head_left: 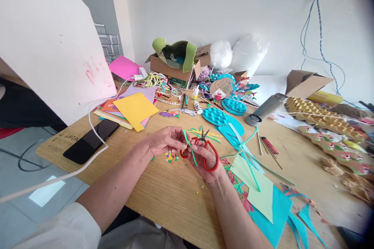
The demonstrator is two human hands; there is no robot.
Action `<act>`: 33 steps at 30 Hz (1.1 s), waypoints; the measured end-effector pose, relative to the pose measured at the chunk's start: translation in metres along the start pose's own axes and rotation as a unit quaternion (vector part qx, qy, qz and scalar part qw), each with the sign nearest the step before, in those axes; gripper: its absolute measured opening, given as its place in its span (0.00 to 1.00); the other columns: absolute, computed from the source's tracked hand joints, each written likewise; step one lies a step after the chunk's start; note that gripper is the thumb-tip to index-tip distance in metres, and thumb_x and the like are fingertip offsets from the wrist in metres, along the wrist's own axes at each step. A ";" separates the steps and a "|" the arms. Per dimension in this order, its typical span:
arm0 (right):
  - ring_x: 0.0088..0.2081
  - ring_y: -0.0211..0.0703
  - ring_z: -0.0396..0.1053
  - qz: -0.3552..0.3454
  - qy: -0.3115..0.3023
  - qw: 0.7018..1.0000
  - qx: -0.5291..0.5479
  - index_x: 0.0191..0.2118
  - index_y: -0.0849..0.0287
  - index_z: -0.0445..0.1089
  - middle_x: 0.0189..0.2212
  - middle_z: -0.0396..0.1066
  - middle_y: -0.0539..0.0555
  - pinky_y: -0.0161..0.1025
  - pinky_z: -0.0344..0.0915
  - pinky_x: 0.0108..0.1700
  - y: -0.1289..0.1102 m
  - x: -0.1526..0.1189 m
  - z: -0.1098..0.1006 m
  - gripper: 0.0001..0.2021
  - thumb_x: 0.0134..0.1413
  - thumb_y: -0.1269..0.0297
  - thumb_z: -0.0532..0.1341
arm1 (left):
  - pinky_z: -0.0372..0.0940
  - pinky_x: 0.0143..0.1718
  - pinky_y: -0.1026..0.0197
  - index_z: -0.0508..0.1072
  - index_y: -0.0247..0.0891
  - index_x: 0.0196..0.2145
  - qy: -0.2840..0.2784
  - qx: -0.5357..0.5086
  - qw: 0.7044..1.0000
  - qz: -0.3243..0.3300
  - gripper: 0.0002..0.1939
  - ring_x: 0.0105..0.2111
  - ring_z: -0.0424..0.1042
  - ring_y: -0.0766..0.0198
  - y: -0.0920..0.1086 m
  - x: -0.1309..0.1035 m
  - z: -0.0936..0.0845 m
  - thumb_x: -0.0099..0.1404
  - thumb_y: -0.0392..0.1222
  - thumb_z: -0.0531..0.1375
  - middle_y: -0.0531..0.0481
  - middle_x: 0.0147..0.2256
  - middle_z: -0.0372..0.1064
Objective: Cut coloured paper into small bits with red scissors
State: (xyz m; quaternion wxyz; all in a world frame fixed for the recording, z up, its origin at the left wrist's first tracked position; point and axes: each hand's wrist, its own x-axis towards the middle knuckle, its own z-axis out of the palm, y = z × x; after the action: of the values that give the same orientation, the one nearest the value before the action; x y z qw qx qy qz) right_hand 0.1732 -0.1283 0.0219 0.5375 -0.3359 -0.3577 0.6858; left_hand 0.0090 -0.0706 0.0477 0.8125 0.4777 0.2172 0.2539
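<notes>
A thin green paper strip point(191, 152) stands between my two hands, its ends free above and below the fingertips. My left hand point(164, 141) pinches it from the left, fingers drawn together. In my right hand point(204, 165) hangs a pair of scissors point(216, 158) with red loop handles, dark blades pointing away from me. The thumb and fingertips of that hand also touch the strip. On the table beyond the blades lie several thin yellow and green paper strips point(214, 137). Small coloured paper dots point(172, 157) are scattered below my left hand.
A phone point(89, 142) and a white cable point(96, 128) lie left, beside stacked coloured paper point(136, 109). Glue bottles point(198, 107) stand behind. A steel flask point(267, 109), light green paper point(257, 190) and blue sheets point(271, 216) are on the right. A cardboard box point(172, 72) stands at the back.
</notes>
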 end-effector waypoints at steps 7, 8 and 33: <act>0.27 0.41 0.65 -0.027 0.003 0.998 -0.064 0.26 0.59 0.71 0.24 0.70 0.52 0.38 0.61 0.32 0.000 0.001 0.002 0.12 0.45 0.54 0.65 | 0.50 0.16 0.70 0.71 0.34 0.30 0.048 0.008 0.999 0.001 0.13 0.17 0.63 0.73 -0.001 0.002 0.002 0.47 0.39 0.69 0.52 0.21 0.69; 0.27 0.41 0.65 -0.044 0.020 0.995 -0.086 0.26 0.59 0.71 0.24 0.70 0.53 0.38 0.61 0.32 0.000 0.002 0.001 0.15 0.46 0.50 0.63 | 0.50 0.16 0.70 0.71 0.34 0.30 0.057 0.013 0.998 0.003 0.14 0.17 0.63 0.73 -0.001 0.002 0.002 0.47 0.40 0.68 0.52 0.20 0.68; 0.28 0.43 0.68 -0.138 0.143 0.951 -0.238 0.29 0.60 0.70 0.25 0.71 0.52 0.38 0.63 0.34 -0.002 -0.002 0.005 0.15 0.46 0.51 0.66 | 0.55 0.19 0.68 0.70 0.34 0.23 0.220 0.109 0.964 0.101 0.11 0.18 0.61 0.72 -0.006 0.009 0.021 0.48 0.43 0.66 0.55 0.18 0.64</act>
State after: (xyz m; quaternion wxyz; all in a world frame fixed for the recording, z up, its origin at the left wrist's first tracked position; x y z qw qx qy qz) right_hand 0.1697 -0.1306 0.0262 0.5768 -0.4963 -0.4723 0.4448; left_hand 0.0295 -0.0816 0.0509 0.6577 0.5152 0.3676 0.4085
